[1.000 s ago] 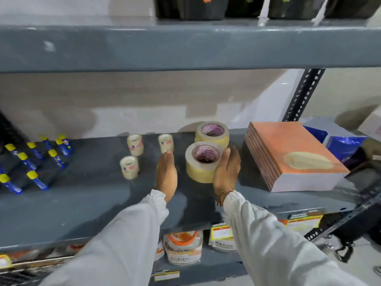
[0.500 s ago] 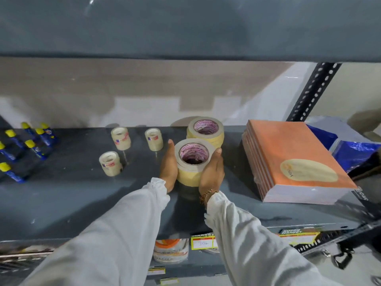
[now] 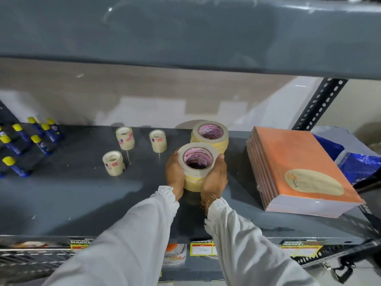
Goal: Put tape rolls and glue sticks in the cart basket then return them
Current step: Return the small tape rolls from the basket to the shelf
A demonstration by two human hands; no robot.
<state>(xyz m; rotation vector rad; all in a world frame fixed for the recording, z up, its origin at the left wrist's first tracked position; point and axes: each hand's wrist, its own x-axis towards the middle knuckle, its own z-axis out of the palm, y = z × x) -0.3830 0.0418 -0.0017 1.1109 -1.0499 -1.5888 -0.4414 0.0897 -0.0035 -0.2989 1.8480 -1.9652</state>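
Note:
A stack of yellow masking tape rolls (image 3: 194, 183) stands on the grey shelf (image 3: 72, 195), clasped between both palms. My left hand (image 3: 174, 174) presses its left side and my right hand (image 3: 214, 178) its right side. A second stack of the same tape rolls (image 3: 210, 137) stands just behind it. Three small clear tape rolls (image 3: 113, 163) (image 3: 125, 138) (image 3: 158, 140) stand to the left. Several blue glue sticks with yellow caps (image 3: 37, 139) lie at the far left of the shelf. No cart basket is in view.
A pile of orange-covered notebooks (image 3: 299, 168) lies to the right, with a blue plastic bag (image 3: 358, 162) behind it. The shelf above (image 3: 185, 34) overhangs close overhead. A black perforated upright (image 3: 317, 108) stands at the back right. Price labels (image 3: 201, 248) line the shelf's front edge.
Both hands have closed in on the front tape stack, from apart beside it to clasping it. The view has moved closer and lower under the upper shelf.

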